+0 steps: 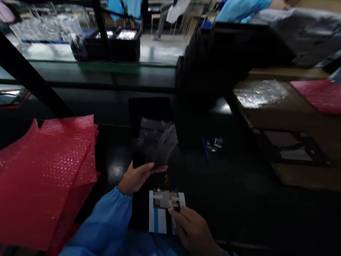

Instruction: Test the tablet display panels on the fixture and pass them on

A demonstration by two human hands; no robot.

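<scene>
My left hand point(137, 177) grips the near edge of a dark flat panel point(149, 106), thumb above and fingers partly underneath. Crumpled clear plastic film point(159, 139) lies over the panel's near part. Close to my body is a flat electronic assembly point(164, 217), with a circuit board point(164, 199) at its far end, white blocks at its sides and a blue strip. My right hand point(194, 227) closes on the assembly's right side, its index fingertip touching near the board; the thumb is mostly hidden.
Red bubble-wrap bags point(50, 167) are piled at left. A small blue and shiny object point(214, 144) lies on the dark table. At right, a dark frame point(291, 146) rests on a brown board point(338, 176). Black bins point(123, 44) stand beyond; a blue-sleeved person point(245, 2) is at upper right.
</scene>
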